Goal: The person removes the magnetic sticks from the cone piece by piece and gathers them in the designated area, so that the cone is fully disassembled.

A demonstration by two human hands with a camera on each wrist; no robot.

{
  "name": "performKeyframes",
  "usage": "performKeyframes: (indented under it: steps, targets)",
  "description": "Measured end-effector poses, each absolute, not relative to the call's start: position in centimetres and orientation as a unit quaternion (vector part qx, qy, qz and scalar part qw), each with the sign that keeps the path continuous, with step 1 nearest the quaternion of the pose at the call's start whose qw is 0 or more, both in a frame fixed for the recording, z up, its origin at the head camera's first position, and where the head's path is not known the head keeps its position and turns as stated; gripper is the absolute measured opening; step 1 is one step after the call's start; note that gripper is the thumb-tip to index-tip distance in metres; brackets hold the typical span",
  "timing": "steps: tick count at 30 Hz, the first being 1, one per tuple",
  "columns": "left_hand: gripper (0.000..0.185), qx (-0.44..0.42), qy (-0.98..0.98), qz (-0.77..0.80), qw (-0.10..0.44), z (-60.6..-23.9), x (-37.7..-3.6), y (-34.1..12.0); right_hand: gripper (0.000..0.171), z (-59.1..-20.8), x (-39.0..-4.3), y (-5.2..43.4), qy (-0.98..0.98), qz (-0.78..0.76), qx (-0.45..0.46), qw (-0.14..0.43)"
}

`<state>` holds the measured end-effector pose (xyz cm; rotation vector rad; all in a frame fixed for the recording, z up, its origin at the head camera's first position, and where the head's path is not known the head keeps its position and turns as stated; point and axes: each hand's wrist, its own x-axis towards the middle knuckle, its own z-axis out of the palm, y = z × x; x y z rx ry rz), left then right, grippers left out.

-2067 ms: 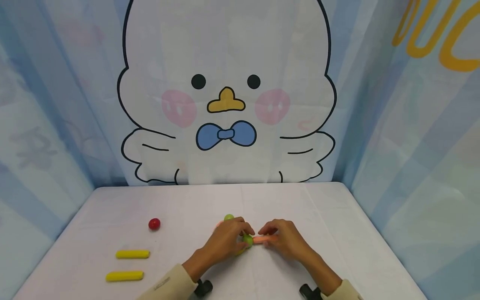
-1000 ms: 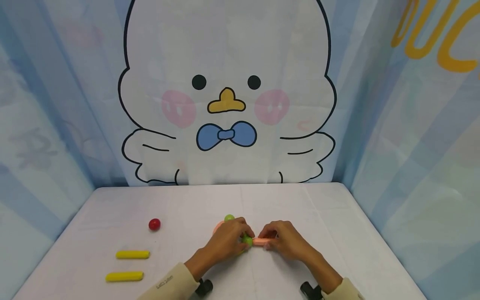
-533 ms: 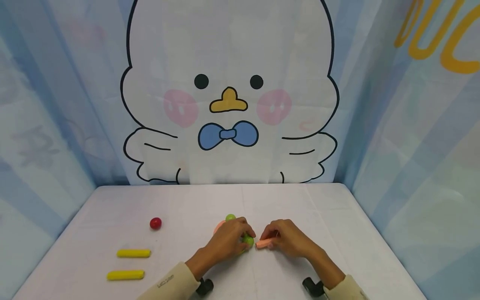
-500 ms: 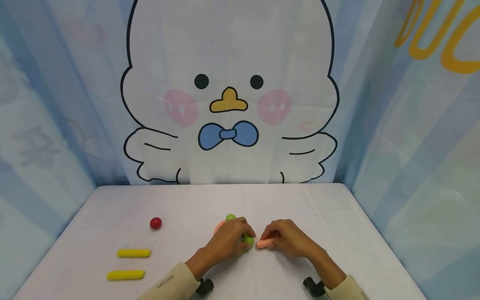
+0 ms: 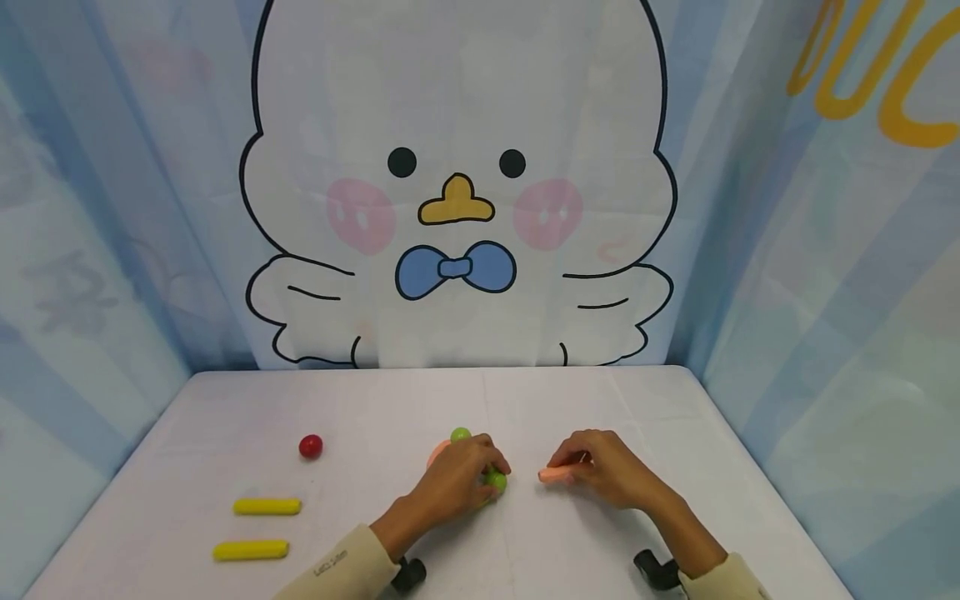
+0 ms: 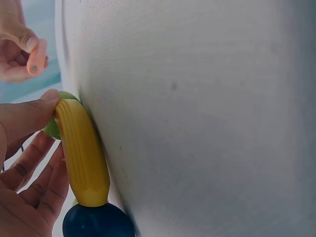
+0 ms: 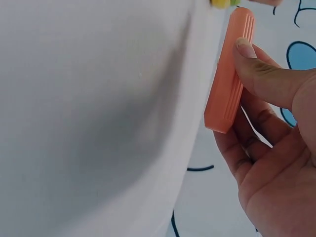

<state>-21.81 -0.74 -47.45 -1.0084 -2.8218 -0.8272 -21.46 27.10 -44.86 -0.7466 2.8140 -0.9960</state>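
My left hand (image 5: 453,475) pinches a green ball (image 5: 497,482) low over the white table. In the left wrist view a ridged yellow rod (image 6: 83,153) joins that ball to a dark blue ball (image 6: 98,224). Behind the hand, another green ball (image 5: 460,434) and part of an orange piece (image 5: 437,452) show; the hand hides how they connect. My right hand (image 5: 611,471) holds a short orange rod (image 5: 555,474) between thumb and fingers, apart from the green ball. The right wrist view shows the whole orange rod (image 7: 229,74) raised off the table.
To the left on the white table (image 5: 585,400) lie a red ball (image 5: 311,447) and two yellow rods, one farther yellow rod (image 5: 267,506) and one nearer yellow rod (image 5: 251,550). A printed curtain (image 5: 450,325) stands behind the table.
The orange rod's end was against the green ball earlier; my right hand has drawn it away to the right, leaving a gap. The left hand has stayed in place.
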Motion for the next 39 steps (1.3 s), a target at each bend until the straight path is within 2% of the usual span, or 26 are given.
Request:
performKeyframes:
  steps: [9,26,39]
  targets:
    - [0.025,-0.328,-0.906,-0.265,0.026,-47.6,-21.8,-0.8,0.026,-44.4,-21.5,30.0,0.916,-0.324,-0.235,0.008]
    - [0.025,-0.331,-0.906,-0.264,0.029,-47.6,-21.8,-0.8,0.020,-45.0,-22.8,35.5,0.935,-0.306,-0.180,0.008]
    - [0.025,-0.332,-0.905,-0.266,0.032,-47.7,-21.8,-0.8,0.017,-46.3,-23.5,37.9,0.950,-0.284,-0.128,-0.004]
